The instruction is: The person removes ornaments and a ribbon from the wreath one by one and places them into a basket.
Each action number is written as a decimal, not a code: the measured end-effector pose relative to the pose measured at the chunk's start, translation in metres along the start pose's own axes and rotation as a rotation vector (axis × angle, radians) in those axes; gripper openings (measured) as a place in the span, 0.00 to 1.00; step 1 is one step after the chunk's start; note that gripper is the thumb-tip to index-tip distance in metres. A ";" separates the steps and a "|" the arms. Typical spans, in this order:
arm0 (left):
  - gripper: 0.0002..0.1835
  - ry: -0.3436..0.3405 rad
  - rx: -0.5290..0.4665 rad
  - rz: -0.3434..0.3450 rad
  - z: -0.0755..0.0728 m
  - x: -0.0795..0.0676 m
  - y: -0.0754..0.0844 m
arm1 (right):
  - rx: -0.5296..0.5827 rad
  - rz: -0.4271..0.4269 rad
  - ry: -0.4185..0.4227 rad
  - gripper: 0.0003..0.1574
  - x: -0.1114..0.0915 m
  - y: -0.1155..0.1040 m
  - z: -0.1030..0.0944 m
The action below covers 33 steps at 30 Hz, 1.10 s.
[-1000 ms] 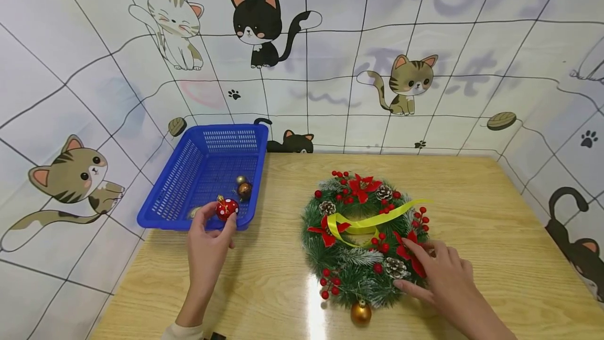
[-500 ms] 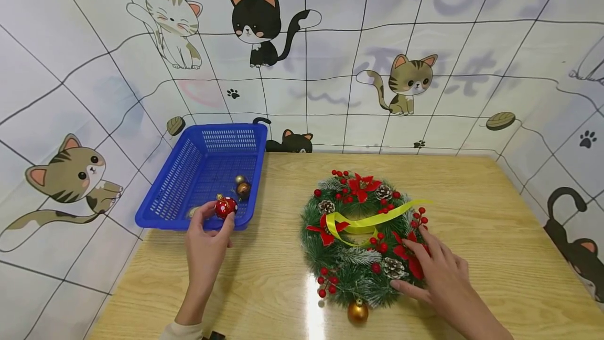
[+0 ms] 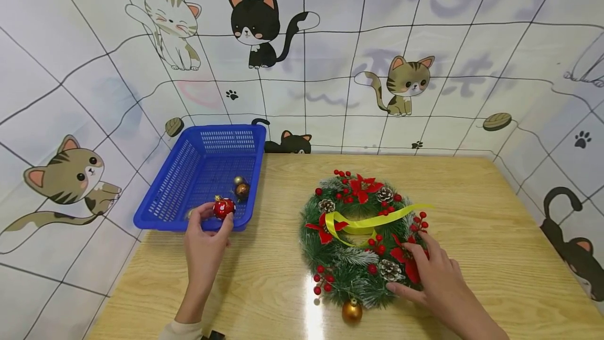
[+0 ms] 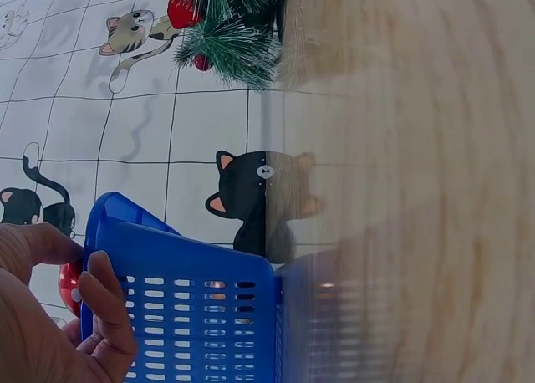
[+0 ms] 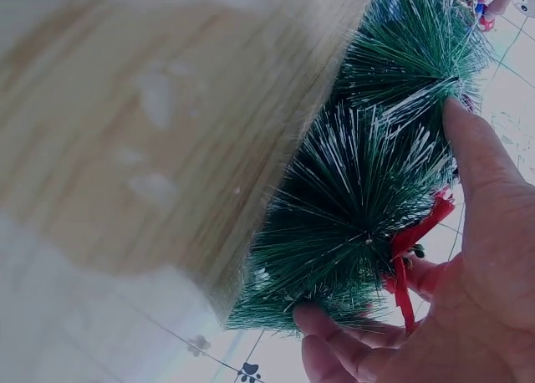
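My left hand pinches a red Christmas bauble with white dots and a gold loop at its top. It holds the bauble over the near right corner of the blue plastic basket. In the left wrist view, part of the red bauble shows behind the fingers. My right hand grips the right side of a green Christmas wreath, thumb and fingers spread along its outer edge by a red poinsettia. The wreath carries pine cones, red berries and a yellow ribbon. A gold bauble sits at its near edge.
Inside the basket lie a brown bauble and a small gold bauble, with something pale partly hidden by my left hand. The wooden table meets a wall covering printed with cats at the back and sides.
The wreath has turned slightly clockwise under my right hand, its gold bauble shifting a little left. My left hand keeps hold of the red bauble, almost still, the bauble tilting slightly.
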<state>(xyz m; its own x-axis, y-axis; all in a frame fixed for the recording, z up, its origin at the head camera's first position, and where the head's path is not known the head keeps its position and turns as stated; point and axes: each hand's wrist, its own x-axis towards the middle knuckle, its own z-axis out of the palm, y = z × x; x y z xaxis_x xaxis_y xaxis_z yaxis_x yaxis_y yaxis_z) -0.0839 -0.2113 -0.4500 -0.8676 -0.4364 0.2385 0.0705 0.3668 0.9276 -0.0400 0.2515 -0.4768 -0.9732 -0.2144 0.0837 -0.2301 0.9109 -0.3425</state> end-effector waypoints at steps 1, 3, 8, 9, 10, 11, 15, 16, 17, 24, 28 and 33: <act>0.26 0.002 0.003 0.002 0.000 0.000 -0.001 | 0.005 0.000 0.001 0.63 0.000 0.000 0.000; 0.26 0.005 0.011 0.004 0.000 0.000 -0.001 | 0.012 0.001 -0.002 0.63 0.000 -0.001 0.000; 0.26 0.004 0.018 -0.002 -0.001 0.001 -0.003 | 0.010 -0.001 -0.007 0.63 0.000 -0.003 -0.002; 0.26 0.002 0.017 -0.006 -0.001 0.001 -0.003 | 0.006 0.000 -0.008 0.63 0.000 -0.003 -0.002; 0.26 0.002 0.016 -0.009 -0.001 0.001 -0.003 | 0.001 -0.001 -0.009 0.63 0.000 -0.004 -0.003; 0.26 0.001 0.016 -0.012 -0.002 0.001 -0.003 | -0.001 -0.001 -0.012 0.63 0.000 -0.004 -0.003; 0.26 0.000 0.018 -0.014 -0.003 0.001 -0.003 | -0.003 0.008 -0.021 0.65 0.000 -0.003 -0.002; 0.26 0.001 0.023 -0.010 -0.003 0.001 -0.003 | -0.001 0.011 -0.021 0.65 -0.001 -0.003 -0.001; 0.26 0.001 0.027 -0.007 -0.003 0.001 -0.003 | -0.001 0.013 -0.021 0.65 -0.001 -0.003 -0.001; 0.25 -0.002 0.026 0.008 -0.003 0.000 -0.002 | -0.033 0.003 -0.004 0.63 -0.002 -0.002 -0.002; 0.25 -0.007 0.014 0.012 -0.003 -0.002 -0.001 | -0.035 0.013 -0.011 0.61 -0.001 -0.002 -0.004; 0.22 -0.005 -0.008 0.017 -0.004 -0.007 0.001 | -0.048 -0.003 0.003 0.54 0.001 -0.001 -0.007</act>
<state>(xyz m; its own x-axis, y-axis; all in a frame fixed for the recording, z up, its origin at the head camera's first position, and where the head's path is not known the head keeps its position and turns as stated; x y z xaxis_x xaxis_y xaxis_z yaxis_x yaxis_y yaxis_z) -0.0757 -0.2113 -0.4491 -0.8686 -0.4260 0.2530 0.0894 0.3676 0.9257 -0.0403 0.2527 -0.4698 -0.9725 -0.2161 0.0871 -0.2324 0.9261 -0.2973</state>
